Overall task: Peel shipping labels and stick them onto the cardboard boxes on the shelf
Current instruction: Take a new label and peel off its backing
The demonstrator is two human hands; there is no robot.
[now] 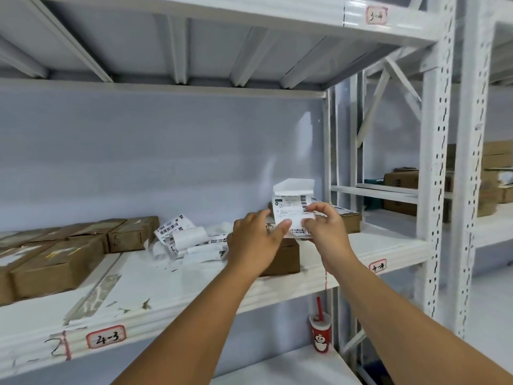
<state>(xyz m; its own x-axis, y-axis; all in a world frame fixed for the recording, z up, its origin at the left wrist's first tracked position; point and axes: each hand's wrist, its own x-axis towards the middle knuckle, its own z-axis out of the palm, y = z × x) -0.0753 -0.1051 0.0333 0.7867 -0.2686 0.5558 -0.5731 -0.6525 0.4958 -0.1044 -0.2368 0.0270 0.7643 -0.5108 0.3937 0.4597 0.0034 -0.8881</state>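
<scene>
A white shipping label [291, 209] with barcodes is held upright above the shelf, its top part folded back. My left hand [258, 240] pinches its lower left edge with the thumb in front. At the label's right edge my right hand [326, 226] pinches it with thumb and fingers. Directly below my hands sits a brown cardboard box [286, 257] on the white shelf [155, 276]. A second box [351, 219] lies behind, at the right end of the shelf. Several more cardboard boxes [55, 262] stand in a group at the shelf's left.
A heap of loose labels and curled backing paper [188, 237] lies mid-shelf. A red drink cup with a straw [320, 334] stands on the lower shelf. White perforated uprights [438, 190] rise at right, with more boxes [402, 180] on the neighbouring rack.
</scene>
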